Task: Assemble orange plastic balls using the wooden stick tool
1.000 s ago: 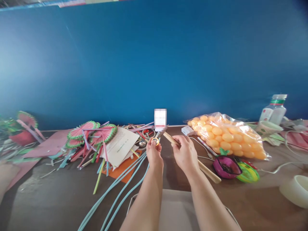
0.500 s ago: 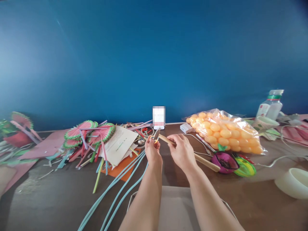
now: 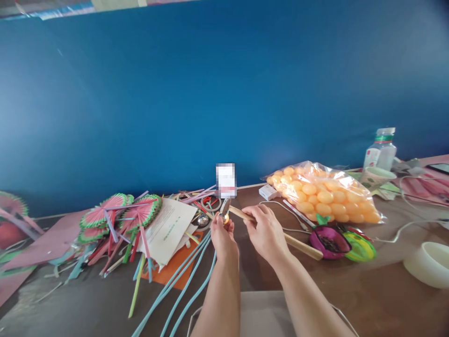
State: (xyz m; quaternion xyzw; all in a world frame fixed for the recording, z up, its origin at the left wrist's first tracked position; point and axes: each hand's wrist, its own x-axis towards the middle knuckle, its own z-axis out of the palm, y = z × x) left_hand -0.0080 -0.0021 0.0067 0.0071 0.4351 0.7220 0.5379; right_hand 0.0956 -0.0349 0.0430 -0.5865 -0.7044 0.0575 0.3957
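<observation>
My left hand (image 3: 223, 238) is closed around small scissors (image 3: 227, 206), their metal blades pointing away from me and a yellowish handle showing at the fingers. My right hand (image 3: 266, 231) grips a long flat wooden strip (image 3: 303, 246). One end of the strip reaches the scissors, while the other passes under my right wrist toward a purple bowl (image 3: 329, 242). Whether the blades touch the wood, I cannot tell. Pale blue strips (image 3: 182, 276) run beneath my left hand and forearm.
A phone-like white screen (image 3: 226, 180) stands against the blue wall. Pink-green paper fans (image 3: 140, 210) and a printed sheet (image 3: 168, 229) lie left. On the right are a bag of orange balls (image 3: 326, 194), a bottle (image 3: 380, 150), a yellow-green lid (image 3: 361, 245) and a white cup-like container (image 3: 428, 264).
The camera view has tilted and shifted, so the wall's top edge now shows. Both hands keep their hold on the scissors and wooden strip, nearly in the same pose.
</observation>
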